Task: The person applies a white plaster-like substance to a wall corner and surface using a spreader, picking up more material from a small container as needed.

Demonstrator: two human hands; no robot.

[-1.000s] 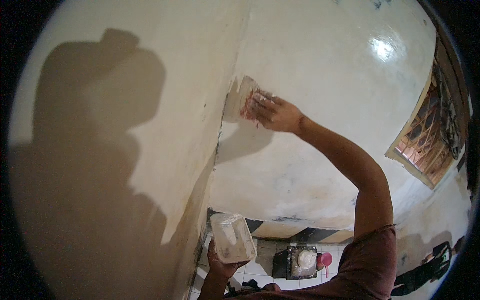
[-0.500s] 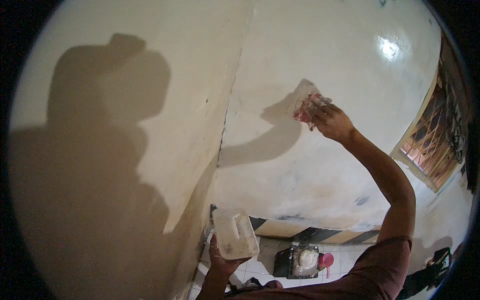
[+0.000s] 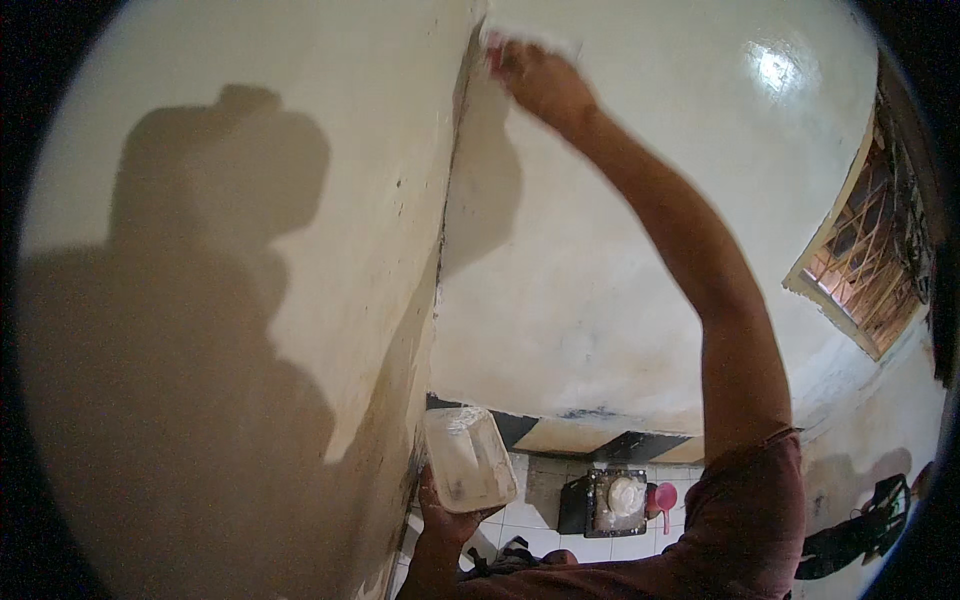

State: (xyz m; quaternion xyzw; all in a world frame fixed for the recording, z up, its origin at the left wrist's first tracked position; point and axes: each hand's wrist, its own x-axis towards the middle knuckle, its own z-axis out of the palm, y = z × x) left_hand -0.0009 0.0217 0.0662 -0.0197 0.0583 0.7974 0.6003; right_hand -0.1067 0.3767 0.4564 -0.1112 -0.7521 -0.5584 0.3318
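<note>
My right arm reaches up to the cream wall (image 3: 620,280), close to the corner where two walls meet. My right hand (image 3: 545,85) is closed around a flat putty spreader (image 3: 494,50), with red showing on it; its blade is blurred and partly hidden by the fingers. Low down by the corner, my left hand (image 3: 447,520) grips a pale rectangular plastic tub (image 3: 497,452) from beneath. Whitish paste coats the inside of the tub, which tilts so that its opening faces me.
A black box (image 3: 573,507) on the tiled floor carries a round white mass (image 3: 627,495), beside a pink dipper (image 3: 665,497). A barred window (image 3: 860,270) opens at the right. Striped edging (image 3: 570,437) runs along the wall's foot. My shadow covers the left wall (image 3: 350,60).
My right hand has moved up and left with the putty spreader, from mid-wall to near the corner. My left hand still holds the tub in about the same place.
</note>
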